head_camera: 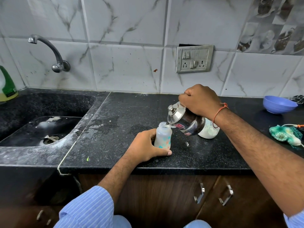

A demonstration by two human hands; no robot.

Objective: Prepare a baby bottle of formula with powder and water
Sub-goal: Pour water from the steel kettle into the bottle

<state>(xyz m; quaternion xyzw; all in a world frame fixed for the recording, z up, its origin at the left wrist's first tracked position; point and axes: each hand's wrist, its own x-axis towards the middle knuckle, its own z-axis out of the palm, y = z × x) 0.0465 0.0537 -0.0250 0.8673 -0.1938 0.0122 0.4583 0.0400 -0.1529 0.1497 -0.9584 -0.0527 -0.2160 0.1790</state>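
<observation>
A small translucent baby bottle (163, 136) with teal and orange prints stands open on the black counter (115, 129). My left hand (146, 148) wraps around its lower body. My right hand (199, 100) grips the handle of a steel kettle (185, 120) tilted left, its spout right over the bottle's mouth. Behind the kettle stands a clear jar of white powder (209, 130), partly hidden.
A dark sink (41, 127) with a wall tap (49, 51) lies to the left, and a green soap bottle (7, 86) stands in its corner. At the right are a blue bowl (278, 104) and a teal net scrubber (286, 134). White powder dusts the counter.
</observation>
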